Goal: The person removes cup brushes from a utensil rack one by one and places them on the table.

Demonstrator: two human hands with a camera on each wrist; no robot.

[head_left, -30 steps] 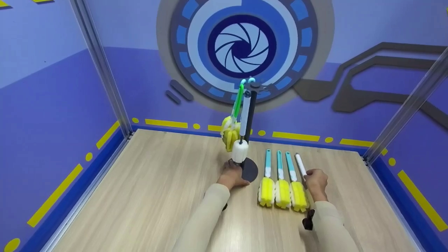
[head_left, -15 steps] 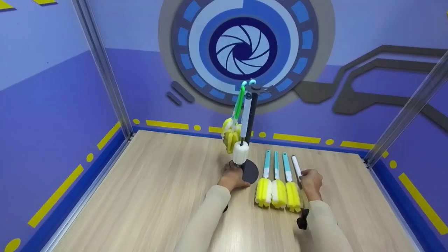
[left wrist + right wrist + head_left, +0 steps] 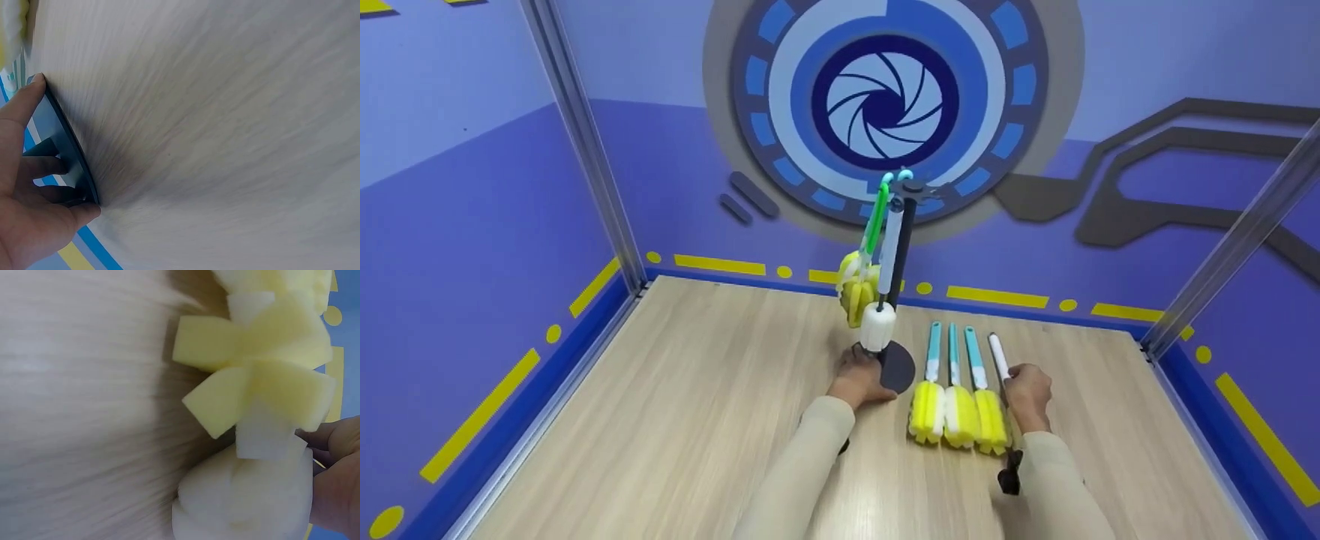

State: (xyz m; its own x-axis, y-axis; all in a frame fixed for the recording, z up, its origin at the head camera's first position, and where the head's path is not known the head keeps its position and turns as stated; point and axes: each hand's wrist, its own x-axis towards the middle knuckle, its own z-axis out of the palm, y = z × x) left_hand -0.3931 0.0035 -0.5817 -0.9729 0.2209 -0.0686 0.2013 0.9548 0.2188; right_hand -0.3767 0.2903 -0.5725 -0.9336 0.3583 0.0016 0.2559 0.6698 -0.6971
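Note:
In the head view my left hand (image 3: 859,380) grips the round black base (image 3: 898,369) of an upright stand. The left wrist view shows thumb and fingers spread along the rim of that base (image 3: 64,140). From the stand's top hang several sponge bottle brushes, among them a white one (image 3: 877,324) and a yellow one with a green handle (image 3: 875,217). My right hand (image 3: 1030,394) pinches a white-handled bottle brush (image 3: 997,352) lying on the table. Its white sponge head (image 3: 242,495) shows in the right wrist view, against a yellow-and-white sponge head (image 3: 259,365).
Three teal-handled bottle brushes with yellow-and-white heads (image 3: 928,412) lie side by side between the stand and my right hand. The wooden table (image 3: 697,420) is bounded by printed purple-blue walls (image 3: 652,180) and metal corner posts (image 3: 585,150).
My right hand and the white-handled brush have shifted slightly left. The teal-handled brushes have slid left and closer together. My left hand stays on the stand's base.

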